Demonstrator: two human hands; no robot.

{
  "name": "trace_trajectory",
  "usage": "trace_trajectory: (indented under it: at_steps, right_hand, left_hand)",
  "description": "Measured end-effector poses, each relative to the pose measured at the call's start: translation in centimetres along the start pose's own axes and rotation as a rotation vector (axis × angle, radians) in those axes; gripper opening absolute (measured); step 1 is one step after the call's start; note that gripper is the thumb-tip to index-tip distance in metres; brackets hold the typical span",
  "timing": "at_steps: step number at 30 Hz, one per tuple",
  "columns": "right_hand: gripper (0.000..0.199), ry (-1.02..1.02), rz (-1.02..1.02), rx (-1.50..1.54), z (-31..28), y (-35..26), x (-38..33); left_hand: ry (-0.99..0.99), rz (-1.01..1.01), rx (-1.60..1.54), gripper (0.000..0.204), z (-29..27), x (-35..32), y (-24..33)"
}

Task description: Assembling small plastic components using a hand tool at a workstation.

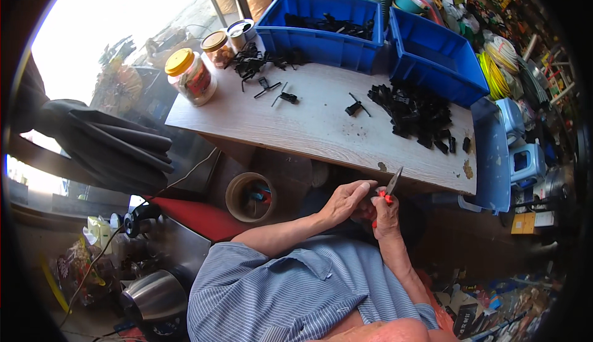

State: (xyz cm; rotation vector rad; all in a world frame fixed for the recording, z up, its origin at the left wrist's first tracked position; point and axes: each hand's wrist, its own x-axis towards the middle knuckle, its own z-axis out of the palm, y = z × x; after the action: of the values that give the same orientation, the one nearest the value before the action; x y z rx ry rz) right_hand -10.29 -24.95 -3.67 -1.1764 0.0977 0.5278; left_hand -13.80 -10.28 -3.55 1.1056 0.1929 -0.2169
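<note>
My right hand [387, 213] is wrapped round red-handled long-nose pliers [393, 182], whose grey pointed jaws aim up and away toward the table. Just to the left, my left hand [347, 201] is closed, thumb and fingers pressed together beside the red handles. Anything it pinches is hidden from sight. Both hands are held over my lap at the near edge of the table [296, 119]. Beyond them lies a small black plastic part [354, 108] with thin prongs. A large heap of black parts [412, 114] sits to its right.
Two blue bins [321, 48] [438, 64] stand at the back, the left one with black parts inside. More black parts [250, 63] lie near lidded jars [191, 82]. Below the table is a round bucket [230, 198]. A metal kettle [155, 295] stands at lower left.
</note>
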Motion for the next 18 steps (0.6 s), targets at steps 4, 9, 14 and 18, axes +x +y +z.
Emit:
trace_trajectory:
  at_steps: [4,9,14,18]
  right_hand:
    - [0.01,0.02,-0.044,-0.042,-0.3,0.5,0.0]
    - [0.007,0.092,0.039,-0.025,0.1,0.6,-0.4]
    - [0.006,0.146,0.067,-0.062,0.2,1.3,0.0]
    - [0.008,0.229,0.01,-0.124,1.0,1.2,-0.3]
  left_hand:
    - [-0.015,0.086,0.049,0.039,0.2,0.7,-1.8]
    - [0.098,-0.131,-0.123,0.024,0.7,0.6,-0.4]
    - [0.132,-0.358,-0.28,0.02,0.6,1.7,-0.7]
    - [0.173,-0.424,-0.355,0.023,0.7,3.0,-2.3]
